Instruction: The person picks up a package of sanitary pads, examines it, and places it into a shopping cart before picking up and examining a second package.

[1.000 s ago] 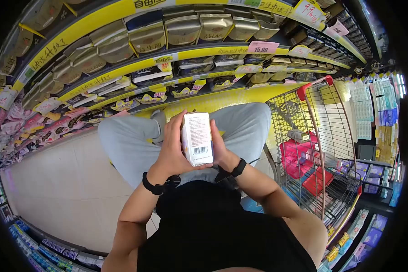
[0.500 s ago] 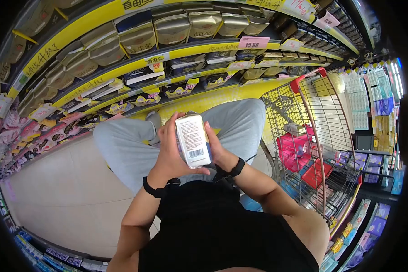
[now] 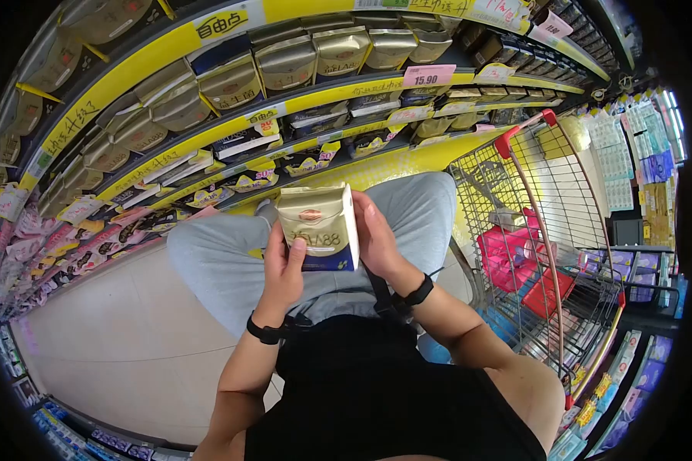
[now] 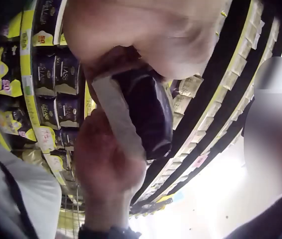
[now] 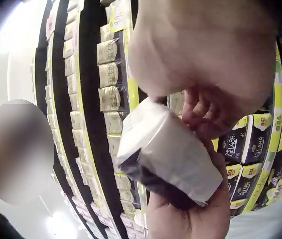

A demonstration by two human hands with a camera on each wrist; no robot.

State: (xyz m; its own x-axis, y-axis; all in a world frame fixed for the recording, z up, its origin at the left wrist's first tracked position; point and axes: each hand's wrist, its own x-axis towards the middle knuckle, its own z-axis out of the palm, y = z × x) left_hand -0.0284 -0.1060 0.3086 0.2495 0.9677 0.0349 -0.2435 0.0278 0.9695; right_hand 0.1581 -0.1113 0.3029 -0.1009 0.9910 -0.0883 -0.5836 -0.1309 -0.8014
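Observation:
A gold, white and dark-blue package (image 3: 319, 228) is held over the person's lap, its gold front facing the head camera. The left hand (image 3: 283, 265) grips its left side, thumb across the front. At its right edge the right hand (image 3: 377, 234) lies with fairly straight fingers against the side. In the left wrist view the package's dark end (image 4: 146, 112) shows between the two hands. The right wrist view has its white side (image 5: 173, 147), with the left hand (image 5: 190, 214) under it and the right hand (image 5: 200, 55) above.
Shelves of gold packages (image 3: 284, 61) with yellow price strips curve across the front. A wire shopping cart (image 3: 546, 223) holding a pink bag (image 3: 507, 257) and a red item (image 3: 550, 293) stands at the right. Tiled floor (image 3: 131, 323) lies at the left, below crossed legs in grey trousers.
The package has been turned from its white barcode side to its gold front. The left thumb has moved onto the front, and the right fingers have shifted along the right edge.

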